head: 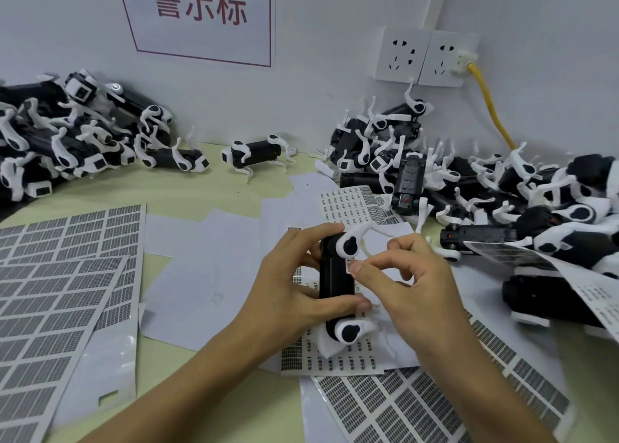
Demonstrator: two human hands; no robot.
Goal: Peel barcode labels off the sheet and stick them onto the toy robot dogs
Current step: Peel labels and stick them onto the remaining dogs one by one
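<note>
A black and white toy robot dog (336,282) is held above the table at the centre, its body upright in the view. My left hand (288,285) grips its black body from the left, thumb across the lower part. My right hand (408,282) pinches a small white barcode label (349,264) with thumb and forefinger and holds it against the dog's right side. A label sheet (335,355) with small printed labels lies under the dog. More barcode sheets (435,406) lie below my right wrist.
Piles of toy dogs lie at the back left (77,131) and at the right (502,188). One dog (258,154) stands alone by the wall. Large label sheets (57,275) cover the left. Wall sockets (422,57) with a yellow cable (492,111) are behind.
</note>
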